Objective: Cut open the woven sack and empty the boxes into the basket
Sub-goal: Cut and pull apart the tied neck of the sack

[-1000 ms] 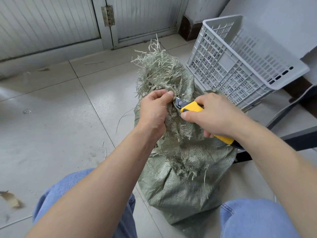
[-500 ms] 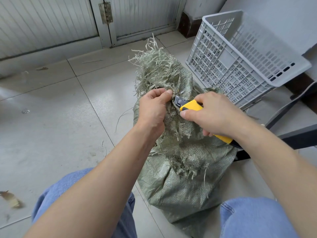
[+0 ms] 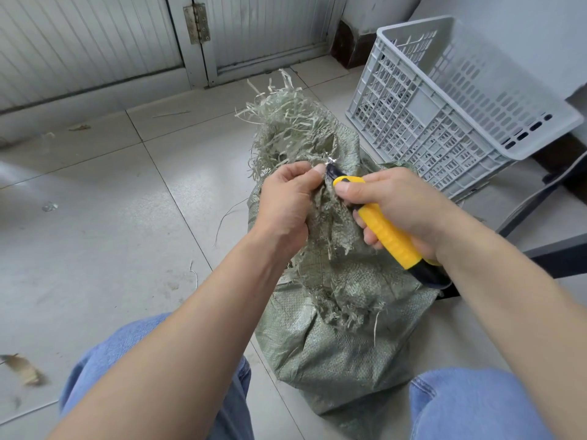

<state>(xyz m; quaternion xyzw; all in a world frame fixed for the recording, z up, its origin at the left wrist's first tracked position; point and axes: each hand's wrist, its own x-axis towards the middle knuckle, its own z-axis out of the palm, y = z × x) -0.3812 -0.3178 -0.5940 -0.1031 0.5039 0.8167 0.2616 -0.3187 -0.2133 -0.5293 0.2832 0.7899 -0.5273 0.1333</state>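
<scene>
Sack (image 3: 333, 344) stands on the floor (image 3: 111, 233) between our knees, near the basket (image 3: 444, 122). Our left hand (image 3: 286, 204) pinches its gathered neck; our right hand (image 3: 400, 208) is closed around the knife (image 3: 389, 236), tip at the neck.

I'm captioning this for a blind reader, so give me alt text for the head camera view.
A person's right hand presses a yellow knife against the gathered neck of a green woven sack, which the left hand pinches tight. The sack stands on a tiled floor between the person's knees, with a grey plastic basket tipped beside it.
</scene>
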